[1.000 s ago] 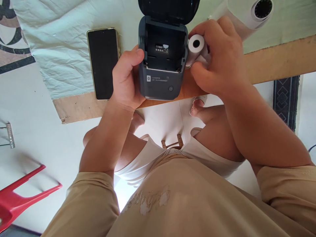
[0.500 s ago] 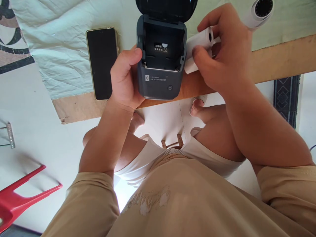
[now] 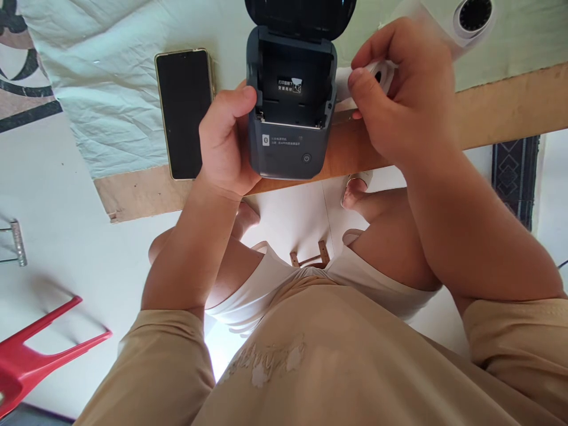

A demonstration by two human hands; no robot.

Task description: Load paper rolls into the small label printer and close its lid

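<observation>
In the upper centre of the frame, a dark grey printer point(image 3: 281, 163) is held by the left hand point(image 3: 225, 139). Its black lid point(image 3: 302, 15) is raised at the top edge of the frame, and the hollow bay is exposed, with a small printed label point(image 3: 284, 86) seen inside. The left fingers are closed on the printer: the thumb is set against its left edge, the others are mostly hidden behind it. A small white roll point(image 3: 343, 86) is located just right of the printer and is gripped by the right hand point(image 3: 410, 103), whose fingers are curled in around it. Whether the roll is touching the printer cannot be told. A phone point(image 3: 185, 115) with a dark screen is laid to the left of the left hand, on a pale green cloth point(image 3: 110, 89) by which much of the worktop point(image 3: 501, 103) is covered. In the upper right, a white cylindrical object point(image 3: 464, 36) with a dark round end is noted near the right hand
</observation>
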